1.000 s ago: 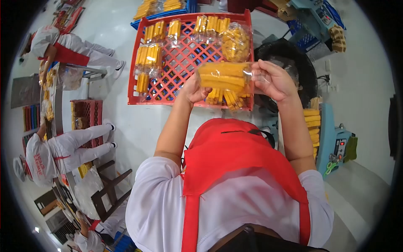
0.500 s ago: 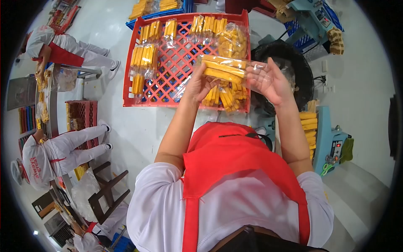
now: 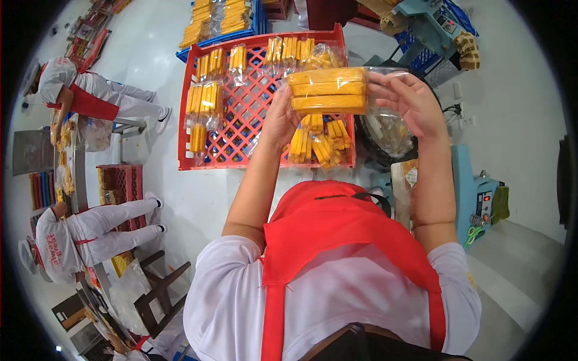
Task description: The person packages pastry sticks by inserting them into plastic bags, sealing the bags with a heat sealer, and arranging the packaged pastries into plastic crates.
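Observation:
Between my hands, over the red crate (image 3: 241, 161), is a clear plastic bag of yellow sticks (image 3: 328, 90) lying side by side. My left hand (image 3: 280, 117) grips its left end. At the right, my right hand (image 3: 416, 103) has its fingers on the loose, unfilled end of the plastic. Below the bag, loose yellow sticks (image 3: 322, 144) lie in the crate's near right corner. Similar filled packs (image 3: 205, 99) line the left and far sides of the crate.
Right of the crate stands a black-lined bin (image 3: 367, 141) with clear plastic in it. A teal machine (image 3: 472, 198) with green scissors (image 3: 472, 234) is at my right. A blue crate (image 3: 262, 21) of packs sits beyond. Co-workers (image 3: 90, 90) stand at a left-hand table.
The bag has come up and nearer to the camera, its sticks now facing me squarely. My right hand has moved right and slightly up. The sticks by the teal machine are now hidden.

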`<state>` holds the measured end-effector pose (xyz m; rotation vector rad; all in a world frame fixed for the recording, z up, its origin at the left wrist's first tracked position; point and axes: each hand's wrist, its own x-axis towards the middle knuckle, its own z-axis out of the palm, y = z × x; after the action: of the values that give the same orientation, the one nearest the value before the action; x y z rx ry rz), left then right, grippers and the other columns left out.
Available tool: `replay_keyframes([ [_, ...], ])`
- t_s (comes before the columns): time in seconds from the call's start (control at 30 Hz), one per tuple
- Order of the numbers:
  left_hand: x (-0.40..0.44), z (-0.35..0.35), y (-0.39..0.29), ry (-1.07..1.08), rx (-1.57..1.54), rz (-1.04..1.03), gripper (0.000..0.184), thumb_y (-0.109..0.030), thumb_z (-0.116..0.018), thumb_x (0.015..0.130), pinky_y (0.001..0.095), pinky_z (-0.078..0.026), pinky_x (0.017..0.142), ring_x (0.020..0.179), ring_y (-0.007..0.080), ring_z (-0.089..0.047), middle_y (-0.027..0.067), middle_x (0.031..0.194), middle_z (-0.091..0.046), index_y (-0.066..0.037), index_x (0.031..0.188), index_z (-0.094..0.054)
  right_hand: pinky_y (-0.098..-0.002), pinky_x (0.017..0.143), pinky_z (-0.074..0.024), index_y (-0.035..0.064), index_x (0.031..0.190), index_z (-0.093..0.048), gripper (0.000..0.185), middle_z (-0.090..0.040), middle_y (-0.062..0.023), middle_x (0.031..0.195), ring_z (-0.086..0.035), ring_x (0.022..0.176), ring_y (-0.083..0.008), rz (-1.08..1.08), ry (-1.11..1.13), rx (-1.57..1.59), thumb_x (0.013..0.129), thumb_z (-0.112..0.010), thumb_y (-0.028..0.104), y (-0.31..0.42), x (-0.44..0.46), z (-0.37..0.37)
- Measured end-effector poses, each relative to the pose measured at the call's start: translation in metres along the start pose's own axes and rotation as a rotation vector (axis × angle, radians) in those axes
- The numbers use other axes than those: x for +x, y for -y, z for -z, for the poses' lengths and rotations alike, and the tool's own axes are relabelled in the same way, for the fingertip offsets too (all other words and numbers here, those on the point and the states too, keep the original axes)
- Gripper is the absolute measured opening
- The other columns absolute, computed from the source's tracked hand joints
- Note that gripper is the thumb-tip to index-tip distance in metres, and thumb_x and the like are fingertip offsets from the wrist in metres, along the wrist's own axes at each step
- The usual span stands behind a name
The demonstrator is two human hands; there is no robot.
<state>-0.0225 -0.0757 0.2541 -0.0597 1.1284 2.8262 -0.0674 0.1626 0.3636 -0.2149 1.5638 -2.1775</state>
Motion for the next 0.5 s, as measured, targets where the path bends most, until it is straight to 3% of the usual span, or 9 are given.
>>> replay_keyframes([
  [0.13,-0.001,0.006,0.002,-0.055,0.02,0.162,0.058,-0.035,-0.045,0.085,0.0357,-0.03,0.096,0.116,0.0235,-0.036,0.0131,0.125,-0.037,-0.003,0.128,-0.023,-0.022,0.065,-0.0441,-0.0014,0.079,-0.057,0.013,-0.06,-0.0066,0.078,-0.055,0.069,-0.0101,0.116,0.021,-0.479,0.081,-0.051,0.01,0.013,-0.014,0.008],
  [0.17,-0.001,0.005,0.002,-0.044,0.026,0.17,0.058,-0.035,-0.045,0.085,0.0357,-0.03,0.096,0.116,0.0235,-0.036,0.0131,0.125,-0.037,-0.003,0.128,-0.023,-0.022,0.065,-0.0441,-0.0014,0.079,-0.057,0.013,-0.06,-0.0066,0.078,-0.055,0.069,-0.0101,0.121,0.007,-0.476,0.081,-0.051,0.01,0.017,-0.016,0.005],
  [0.23,-0.004,-0.001,0.006,-0.091,1.049,-0.21,0.081,-0.04,-0.056,0.076,0.0386,-0.019,0.101,0.124,0.0272,-0.021,0.017,0.133,-0.022,-0.002,0.131,-0.012,-0.0218,0.061,-0.0421,-0.0018,0.073,-0.057,0.015,-0.058,-0.0041,0.069,-0.051,0.064,-0.0086,0.131,0.155,-0.479,0.08,-0.052,0.011,0.023,-0.017,-0.005],
  [0.27,-0.004,-0.011,0.0,0.154,1.077,-0.233,0.105,-0.044,-0.068,0.062,0.0393,-0.011,0.102,0.127,0.0293,-0.009,0.0204,0.135,-0.013,-0.002,0.132,-0.003,-0.0218,0.061,-0.0421,-0.0018,0.073,-0.057,0.015,-0.058,-0.0041,0.069,-0.051,0.064,-0.0086,0.138,0.132,-0.481,0.08,-0.052,0.011,0.025,-0.015,-0.005],
  [0.3,-0.005,-0.027,-0.001,0.178,1.074,-0.23,0.105,-0.044,-0.068,0.062,0.0393,-0.011,0.102,0.127,0.0293,-0.009,0.0204,0.135,-0.013,-0.002,0.132,-0.003,-0.022,0.063,-0.0431,-0.0017,0.074,-0.057,0.015,-0.059,-0.0055,0.072,-0.053,0.066,-0.0092,0.125,0.214,-0.523,0.08,-0.052,0.011,0.027,-0.009,-0.004],
  [0.37,-0.008,-0.062,0.008,0.421,1.51,-0.372,0.112,-0.044,-0.073,0.053,0.0394,-0.012,0.102,0.127,0.0317,-0.011,0.0224,0.133,-0.015,-0.002,0.132,-0.006,-0.0223,0.064,-0.0441,-0.0017,0.076,-0.057,0.014,-0.06,-0.0069,0.074,-0.055,0.068,-0.0098,0.112,0.287,-0.568,0.08,-0.053,0.011,0.03,-0.007,-0.007],
  [0.43,0.0,-0.075,0.017,0.457,1.492,-0.404,0.113,-0.04,-0.076,0.05,0.0368,-0.016,0.101,0.125,0.034,-0.016,0.0239,0.131,-0.019,-0.002,0.132,-0.007,-0.0203,0.063,-0.042,-0.0017,0.078,-0.057,0.015,-0.06,-0.0045,0.073,-0.053,0.068,-0.0083,0.034,0.335,-0.48,0.08,-0.054,0.013,0.036,-0.006,-0.011],
  [0.47,0.004,-0.078,0.02,0.446,1.315,-0.308,0.112,-0.037,-0.076,0.05,0.0368,-0.019,0.1,0.123,0.0338,-0.02,0.0234,0.13,-0.022,-0.003,0.132,-0.008,-0.0203,0.063,-0.042,-0.0017,0.078,-0.057,0.015,-0.06,-0.0045,0.073,-0.053,0.068,-0.0083,0.038,0.329,-0.482,0.08,-0.054,0.013,0.038,-0.008,-0.01],
  [0.5,0.006,-0.079,0.023,0.434,1.137,-0.211,0.111,-0.035,-0.076,0.051,0.0367,-0.021,0.1,0.122,0.0335,-0.024,0.0228,0.129,-0.025,-0.003,0.132,-0.009,-0.0197,0.066,-0.0415,-0.0022,0.083,-0.058,0.016,-0.06,-0.0041,0.077,-0.053,0.072,-0.0078,0.151,0.154,-0.566,0.08,-0.054,0.013,0.039,-0.009,-0.009],
])
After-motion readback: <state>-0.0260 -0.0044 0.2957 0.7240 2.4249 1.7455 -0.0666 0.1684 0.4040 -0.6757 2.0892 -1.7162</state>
